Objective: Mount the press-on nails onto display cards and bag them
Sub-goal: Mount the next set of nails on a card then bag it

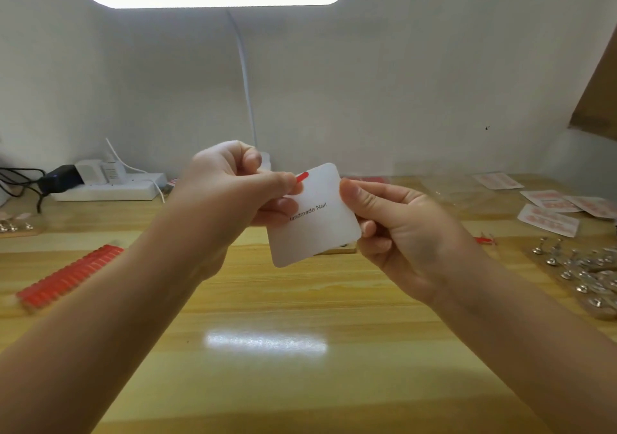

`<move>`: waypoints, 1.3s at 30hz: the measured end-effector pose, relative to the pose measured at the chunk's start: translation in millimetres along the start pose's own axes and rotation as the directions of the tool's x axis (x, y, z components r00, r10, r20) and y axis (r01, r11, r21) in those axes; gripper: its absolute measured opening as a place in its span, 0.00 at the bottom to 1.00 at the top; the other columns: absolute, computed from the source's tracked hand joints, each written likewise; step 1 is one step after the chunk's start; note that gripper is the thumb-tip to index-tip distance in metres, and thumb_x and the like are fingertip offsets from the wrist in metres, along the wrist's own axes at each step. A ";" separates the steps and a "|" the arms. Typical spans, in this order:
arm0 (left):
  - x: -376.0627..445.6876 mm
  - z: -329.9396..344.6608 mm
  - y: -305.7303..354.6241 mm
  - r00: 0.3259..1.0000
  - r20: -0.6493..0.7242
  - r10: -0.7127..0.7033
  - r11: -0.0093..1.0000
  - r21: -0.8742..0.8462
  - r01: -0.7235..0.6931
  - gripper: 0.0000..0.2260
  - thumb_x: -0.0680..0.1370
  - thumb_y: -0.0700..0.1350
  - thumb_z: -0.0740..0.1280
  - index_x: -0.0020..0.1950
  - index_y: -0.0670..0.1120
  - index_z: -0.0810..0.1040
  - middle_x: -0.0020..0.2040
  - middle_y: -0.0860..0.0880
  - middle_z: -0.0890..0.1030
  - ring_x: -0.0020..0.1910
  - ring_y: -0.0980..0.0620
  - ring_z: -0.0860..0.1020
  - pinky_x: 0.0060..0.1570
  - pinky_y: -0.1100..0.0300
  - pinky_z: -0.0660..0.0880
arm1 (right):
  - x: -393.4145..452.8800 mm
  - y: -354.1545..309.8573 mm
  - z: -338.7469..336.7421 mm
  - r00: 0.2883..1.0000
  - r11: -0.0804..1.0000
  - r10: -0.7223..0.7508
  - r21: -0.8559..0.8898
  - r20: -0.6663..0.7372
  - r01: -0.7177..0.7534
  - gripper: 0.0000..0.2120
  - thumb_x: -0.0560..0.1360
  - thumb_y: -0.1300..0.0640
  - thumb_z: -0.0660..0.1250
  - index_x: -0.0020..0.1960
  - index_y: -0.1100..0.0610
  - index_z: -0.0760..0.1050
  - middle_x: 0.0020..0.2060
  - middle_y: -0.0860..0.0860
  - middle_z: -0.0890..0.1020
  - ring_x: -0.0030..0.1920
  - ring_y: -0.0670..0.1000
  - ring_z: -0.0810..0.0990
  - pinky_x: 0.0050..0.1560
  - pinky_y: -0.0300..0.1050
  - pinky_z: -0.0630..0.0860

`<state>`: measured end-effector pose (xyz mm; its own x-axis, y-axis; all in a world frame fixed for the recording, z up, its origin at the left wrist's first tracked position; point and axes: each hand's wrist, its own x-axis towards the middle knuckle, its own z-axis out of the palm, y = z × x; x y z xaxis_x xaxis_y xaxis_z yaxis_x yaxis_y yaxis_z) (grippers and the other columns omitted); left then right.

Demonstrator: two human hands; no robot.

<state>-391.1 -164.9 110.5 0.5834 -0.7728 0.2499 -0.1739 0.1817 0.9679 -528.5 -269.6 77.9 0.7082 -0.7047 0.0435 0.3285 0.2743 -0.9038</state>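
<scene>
Above the bench [300, 367], our right hand [394, 230] grips the display card [314, 226]; our left hand [233, 190] pinches a red nail [302, 177] against it.

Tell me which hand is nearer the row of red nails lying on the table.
Left. The left hand is held up over the table's middle, pinching a red nail at the white card; the row of red nails lies below to its left. The right hand holds the card's far edge.

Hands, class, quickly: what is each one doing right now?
Left hand: pinches a small red press-on nail against the card.
Right hand: grips the white square display card.
</scene>
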 end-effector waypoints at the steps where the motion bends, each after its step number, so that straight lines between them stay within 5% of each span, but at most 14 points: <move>1: 0.4 -0.4 1.1 1.000 -0.002 -0.012 1.000 -0.007 0.012 0.18 0.72 0.32 0.70 0.36 0.47 0.63 0.31 0.46 0.81 0.28 0.51 0.79 0.28 0.62 0.78 | 0.0 0.5 0.0 1.000 1.000 0.012 0.009 0.004 -0.012 0.07 0.58 0.57 0.74 0.36 0.59 0.84 0.30 0.52 0.78 0.21 0.42 0.70 0.18 0.31 0.64; 7: -0.6 -0.2 3.2 1.000 0.008 0.024 0.998 0.056 -0.025 0.18 0.70 0.33 0.72 0.34 0.47 0.64 0.38 0.40 0.75 0.32 0.49 0.80 0.33 0.60 0.81 | -3.5 3.0 1.5 0.991 0.982 -0.126 -0.137 0.045 0.131 0.12 0.61 0.56 0.74 0.43 0.59 0.83 0.25 0.48 0.76 0.23 0.43 0.70 0.21 0.32 0.65; 16: -4.5 2.5 0.3 0.983 0.028 0.179 0.953 0.245 -0.181 0.18 0.72 0.35 0.72 0.35 0.47 0.63 0.37 0.39 0.83 0.39 0.42 0.83 0.49 0.42 0.80 | -12.2 -2.5 7.9 0.966 0.919 -0.254 -0.299 0.049 0.257 0.12 0.61 0.54 0.74 0.43 0.56 0.83 0.24 0.45 0.78 0.24 0.44 0.69 0.25 0.34 0.67; 39: -2.2 -0.9 -10.2 0.970 0.058 0.235 0.904 0.353 -0.241 0.18 0.73 0.37 0.73 0.35 0.47 0.63 0.35 0.44 0.83 0.38 0.42 0.83 0.47 0.37 0.78 | -16.0 -0.3 8.4 0.914 0.830 -0.374 -0.383 0.157 0.405 0.06 0.68 0.64 0.74 0.44 0.59 0.84 0.27 0.45 0.82 0.25 0.40 0.76 0.28 0.29 0.70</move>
<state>-389.9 -164.6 100.1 0.4787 -0.7424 0.4686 -0.5780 0.1352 0.8047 -534.7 -252.9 81.0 0.6229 -0.6439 0.4443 0.3204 -0.3081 -0.8958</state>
